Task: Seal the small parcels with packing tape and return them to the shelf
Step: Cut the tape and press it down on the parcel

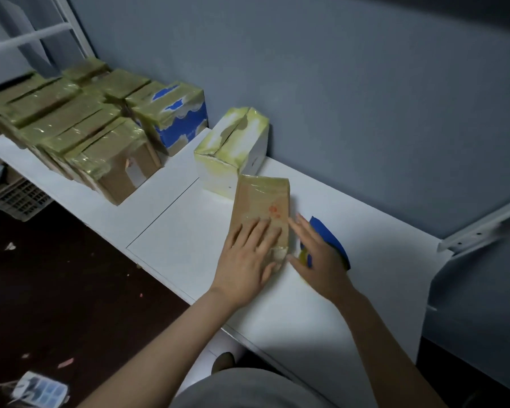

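Note:
A flat brown parcel (262, 201) wrapped in glossy tape lies on the white table (183, 231). My left hand (248, 254) rests flat on its near end with the fingers spread, pressing it down. My right hand (315, 254) sits just right of the parcel, fingers stretched along its edge, covering and holding a blue tape dispenser (331, 240) with a yellowish roll. Most of the dispenser is hidden under the hand.
A white taped box (233, 151) stands just behind the parcel. Further left are a blue-and-white box (180, 119) and several taped brown parcels (80, 136) in rows. A white metal frame (483, 231) juts out at right. A plastic crate (18, 198) sits on the dark floor.

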